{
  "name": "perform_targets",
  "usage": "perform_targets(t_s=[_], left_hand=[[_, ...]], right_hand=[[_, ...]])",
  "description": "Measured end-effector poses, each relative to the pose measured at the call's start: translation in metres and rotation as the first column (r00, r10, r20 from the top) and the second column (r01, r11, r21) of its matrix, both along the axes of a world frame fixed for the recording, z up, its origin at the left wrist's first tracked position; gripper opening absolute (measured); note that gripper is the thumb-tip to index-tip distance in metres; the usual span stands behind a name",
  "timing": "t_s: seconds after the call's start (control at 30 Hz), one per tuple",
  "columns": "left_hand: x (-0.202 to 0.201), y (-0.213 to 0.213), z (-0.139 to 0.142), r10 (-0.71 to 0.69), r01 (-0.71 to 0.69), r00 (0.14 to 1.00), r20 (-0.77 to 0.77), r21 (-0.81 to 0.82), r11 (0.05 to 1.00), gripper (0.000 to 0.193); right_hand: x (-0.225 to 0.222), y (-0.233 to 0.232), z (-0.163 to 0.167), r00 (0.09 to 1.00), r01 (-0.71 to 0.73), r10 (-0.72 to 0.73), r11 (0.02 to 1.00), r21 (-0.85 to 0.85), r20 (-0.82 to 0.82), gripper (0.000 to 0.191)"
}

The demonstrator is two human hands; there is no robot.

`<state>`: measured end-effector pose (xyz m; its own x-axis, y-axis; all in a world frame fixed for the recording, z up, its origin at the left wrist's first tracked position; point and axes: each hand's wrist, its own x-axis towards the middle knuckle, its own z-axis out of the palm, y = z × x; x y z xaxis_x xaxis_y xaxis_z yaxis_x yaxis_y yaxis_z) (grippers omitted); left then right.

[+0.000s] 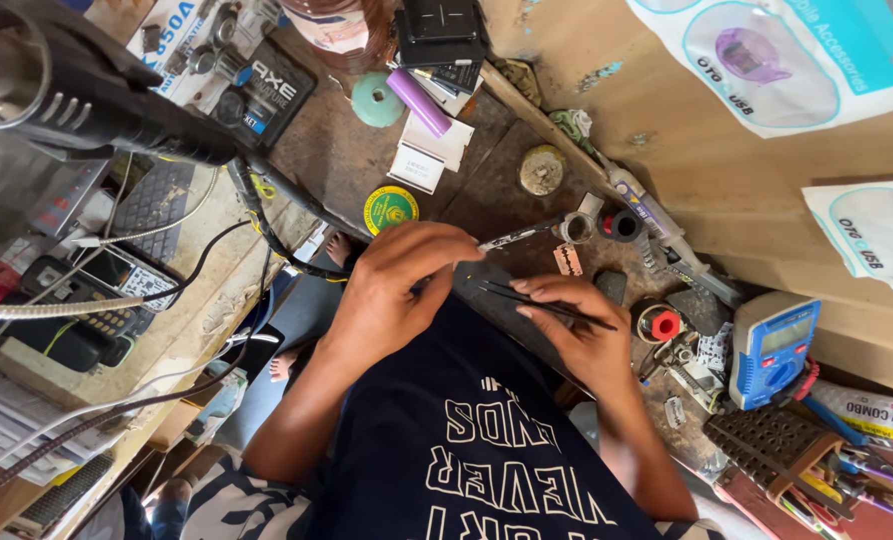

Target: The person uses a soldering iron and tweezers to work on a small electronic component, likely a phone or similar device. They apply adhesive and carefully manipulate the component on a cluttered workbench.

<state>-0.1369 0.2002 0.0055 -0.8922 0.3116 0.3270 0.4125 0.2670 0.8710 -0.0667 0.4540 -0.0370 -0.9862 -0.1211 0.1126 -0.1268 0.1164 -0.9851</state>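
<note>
Working over a cluttered workbench (336, 160), a person holds a slim tool in each bare hand. The left hand (391, 295) is closed, fingers curled round the handle of a slender metal-tipped tool (521, 235). The tool's long axis runs out of the grip, away from the body and towards the person's right, rising slightly in the head view. Its tip ends just beside a small grey metal part (574, 228) on the bench.

The right hand (578, 338) pinches a pair of black tweezers (536, 303) between thumb and fingers. The tweezers lie almost crosswise. Their pointed end sticks out of the grip towards the left hand and stops near its fingertips, while the rear end pokes out past the back of the right hand. The two tools sit close together, the metal-tipped one farther from the body, and whether they touch cannot be told.

Beyond the left grip lies a round yellow-and-green tin (391, 209), with a purple cylindrical cell (418, 101) farther on. Outward of the right grip stand a red-capped spool (660, 323) and a blue multimeter (772, 346).
</note>
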Motion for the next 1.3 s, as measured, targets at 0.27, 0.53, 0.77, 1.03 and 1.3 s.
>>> perform_targets(t_s=[0.27,0.53,0.77,1.03,1.3], left_hand=[[0.003,-0.002,0.001,0.061,-0.061,0.998,0.003,-0.005,0.998,0.029],[0.001,-0.007,0.006,0.041,-0.040,0.999,0.015,-0.031,0.999,0.029],[0.000,-0.010,0.008,0.026,-0.026,1.000,0.017,-0.027,0.999,0.028],[0.002,-0.009,0.004,0.042,-0.042,0.999,0.016,-0.034,0.999,0.028],[0.003,-0.009,0.002,0.045,-0.044,0.999,0.013,-0.029,0.999,0.026]], right_hand=[[-0.013,-0.003,0.006,0.998,-0.032,0.027,0.996,0.082,0.058,0.021],[-0.014,0.002,-0.003,0.989,-0.026,0.029,0.999,-0.022,0.144,0.024],[-0.014,0.004,-0.007,0.982,0.007,0.012,0.995,-0.097,0.190,0.024],[-0.010,0.003,-0.010,0.991,-0.005,0.015,0.997,-0.079,0.132,0.025],[-0.001,-0.009,-0.012,0.998,0.048,-0.047,0.998,0.031,-0.032,0.026]])
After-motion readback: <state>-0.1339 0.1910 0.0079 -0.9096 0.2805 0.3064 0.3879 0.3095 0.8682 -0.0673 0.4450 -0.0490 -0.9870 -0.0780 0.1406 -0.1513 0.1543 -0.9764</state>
